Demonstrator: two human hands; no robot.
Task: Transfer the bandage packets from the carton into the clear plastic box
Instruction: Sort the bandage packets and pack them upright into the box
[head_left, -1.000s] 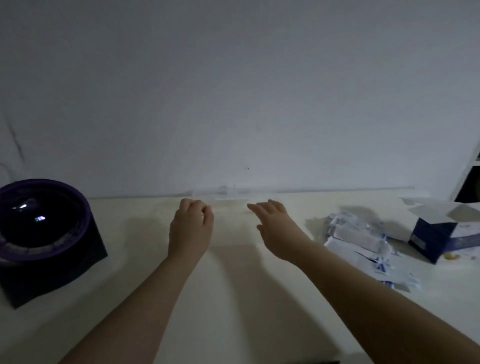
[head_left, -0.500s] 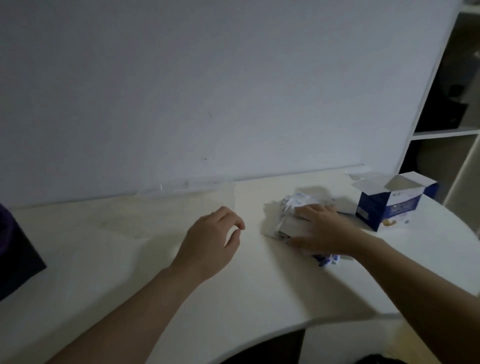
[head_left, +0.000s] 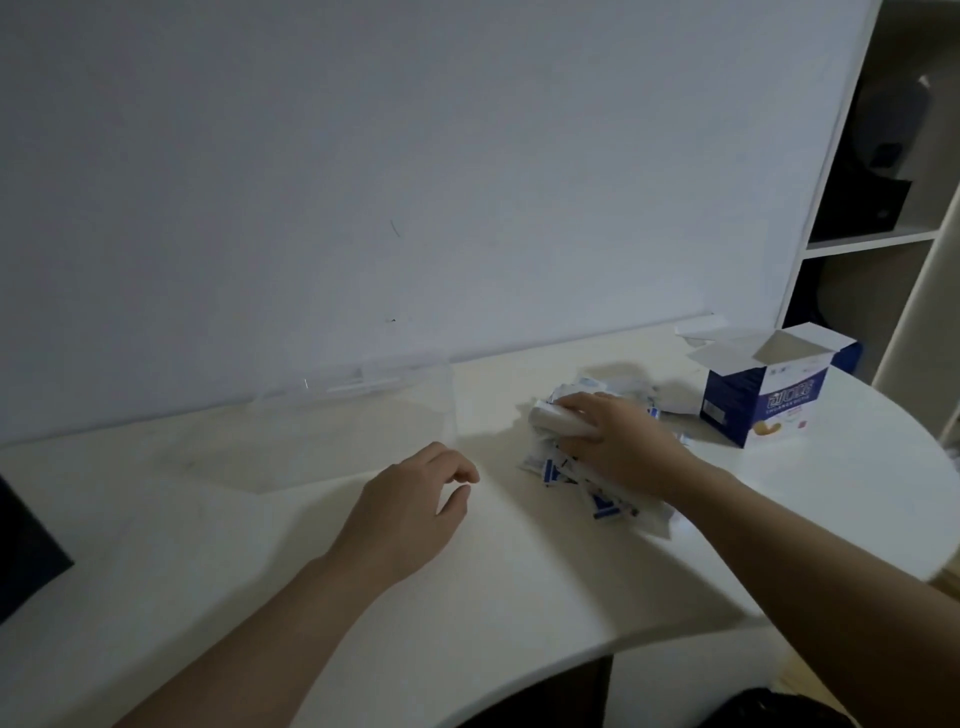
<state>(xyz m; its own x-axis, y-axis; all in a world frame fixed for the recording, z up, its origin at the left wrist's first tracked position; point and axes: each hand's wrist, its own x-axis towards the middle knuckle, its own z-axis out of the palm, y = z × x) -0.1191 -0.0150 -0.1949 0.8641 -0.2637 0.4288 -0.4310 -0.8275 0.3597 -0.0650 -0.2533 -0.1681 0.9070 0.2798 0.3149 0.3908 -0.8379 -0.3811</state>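
A pile of white and blue bandage packets (head_left: 587, 483) lies on the white table right of centre. My right hand (head_left: 618, 441) lies on top of the pile, its fingers curled round a bunch of packets at the pile's left side. The blue and white carton (head_left: 758, 400) stands open at the far right, beyond the pile. The clear plastic box (head_left: 353, 415) sits by the wall, left of the pile, faint and hard to outline. My left hand (head_left: 415, 514) hovers over the table in front of the box, fingers loosely curled, holding nothing.
A dark object (head_left: 26, 556) juts in at the left edge. White shelving (head_left: 878, 244) with dark items rises at the right. The curved table edge (head_left: 649, 644) runs along the lower right.
The view swung right. My right hand went from the clear box to the packet pile and closed on a bunch of packets. My left hand drew back from the box and curled loosely.
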